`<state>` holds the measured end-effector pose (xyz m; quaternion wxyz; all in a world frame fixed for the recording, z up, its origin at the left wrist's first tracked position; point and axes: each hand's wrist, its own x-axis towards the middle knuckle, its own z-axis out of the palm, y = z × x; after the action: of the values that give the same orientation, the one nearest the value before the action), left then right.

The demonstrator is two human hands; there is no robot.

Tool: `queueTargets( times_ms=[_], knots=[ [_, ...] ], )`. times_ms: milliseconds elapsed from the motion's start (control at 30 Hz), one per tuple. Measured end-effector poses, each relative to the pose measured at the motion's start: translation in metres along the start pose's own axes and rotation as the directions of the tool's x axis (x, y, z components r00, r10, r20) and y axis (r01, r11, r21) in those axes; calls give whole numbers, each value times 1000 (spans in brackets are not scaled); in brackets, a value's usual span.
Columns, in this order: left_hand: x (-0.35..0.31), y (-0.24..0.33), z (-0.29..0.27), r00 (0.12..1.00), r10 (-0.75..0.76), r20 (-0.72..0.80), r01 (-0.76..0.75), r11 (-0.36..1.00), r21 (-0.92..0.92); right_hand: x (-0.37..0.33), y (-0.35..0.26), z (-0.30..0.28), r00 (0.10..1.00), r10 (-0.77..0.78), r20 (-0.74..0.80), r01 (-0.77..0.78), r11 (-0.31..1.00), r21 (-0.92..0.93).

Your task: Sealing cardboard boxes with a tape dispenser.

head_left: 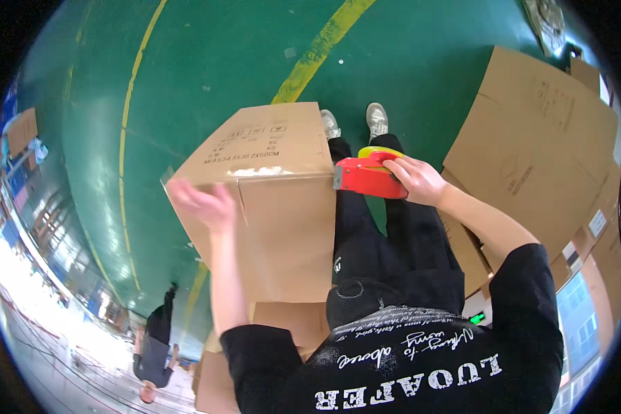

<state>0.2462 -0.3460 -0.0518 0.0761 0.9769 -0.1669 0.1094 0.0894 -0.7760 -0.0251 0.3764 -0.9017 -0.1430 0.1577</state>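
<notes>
A large brown cardboard box (290,228) stands before me, with dark print on the face that lies farther from me. Shiny clear tape (279,169) runs along its edge. My right hand (421,181) grips a red tape dispenser (370,177) carrying a yellow roll, its metal front end against the right end of the taped edge. Over the left end of that edge is my left hand (205,205), fingers spread and slightly blurred. It holds nothing; I cannot tell whether it touches the cardboard.
Flattened cardboard sheets (531,138) lean at the right. Another cardboard box (293,323) sits beside the large one, close to me. Yellow lines (324,45) mark the green floor (214,55). Another person (156,341) stands at the lower left.
</notes>
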Motion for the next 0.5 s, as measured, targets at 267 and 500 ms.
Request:
queueTargets(
  times_ms=[267, 500],
  knots=[
    [-31, 166, 16, 940, 112, 321, -54, 982, -184, 2, 11, 12, 999, -33, -11, 34, 999, 15],
    [-25, 168, 15, 924, 118, 365, -74, 988, -133, -9, 14, 2, 997, -72, -14, 72, 997, -21]
  ],
)
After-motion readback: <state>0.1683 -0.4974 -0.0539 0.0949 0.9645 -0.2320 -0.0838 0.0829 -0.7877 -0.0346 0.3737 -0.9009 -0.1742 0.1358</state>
